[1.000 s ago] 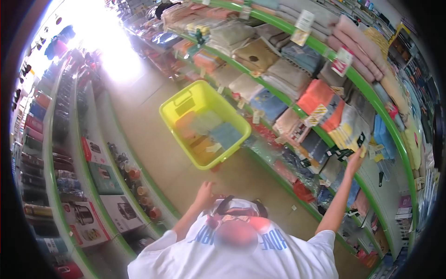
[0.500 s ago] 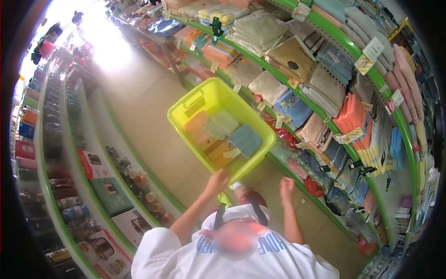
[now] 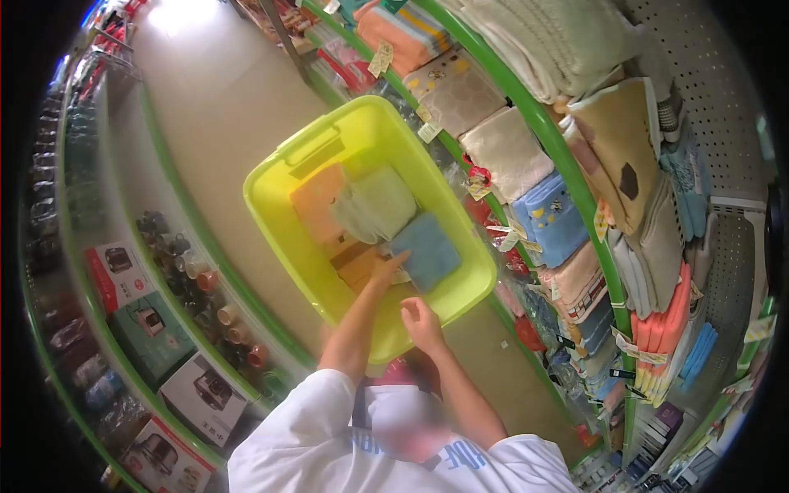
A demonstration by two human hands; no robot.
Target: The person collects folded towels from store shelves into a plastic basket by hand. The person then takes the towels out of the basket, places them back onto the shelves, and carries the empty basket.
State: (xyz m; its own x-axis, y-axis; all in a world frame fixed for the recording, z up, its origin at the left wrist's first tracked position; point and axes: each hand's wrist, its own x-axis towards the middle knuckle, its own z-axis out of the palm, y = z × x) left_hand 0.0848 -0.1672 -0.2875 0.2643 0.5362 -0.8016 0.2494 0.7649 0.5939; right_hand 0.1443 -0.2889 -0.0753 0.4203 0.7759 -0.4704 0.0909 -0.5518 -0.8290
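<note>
A yellow-green plastic basket (image 3: pixel 300 283) stands in front of me, with several folded towels inside. An orange towel (image 3: pixel 316 201) and a pale green-white towel (image 3: pixel 378 205) lie towards the far side, a blue towel (image 3: pixel 429 255) to the right and a brownish-orange towel (image 3: pixel 349 263) nearer the left. My left hand (image 3: pixel 388 267) reaches into the basket, fingers stretched towards the left edge of the blue towel, beside a pale label; no grip shows. Over the near side of the basket, my right hand (image 3: pixel 422 324) hangs with its fingers loosely bent and apart, holding nothing.
Green-edged shelves (image 3: pixel 546 148) with stacked towels and hanging price tags rise close on the right. On the left, a shelf (image 3: pixel 185 337) carries boxed appliances and several cups. A tiled aisle floor (image 3: pixel 214 99) runs ahead between them.
My left hand has gone from the basket's near rim down to the towels inside. My right hand has come from the right side to above the near rim. The view has moved closer.
</note>
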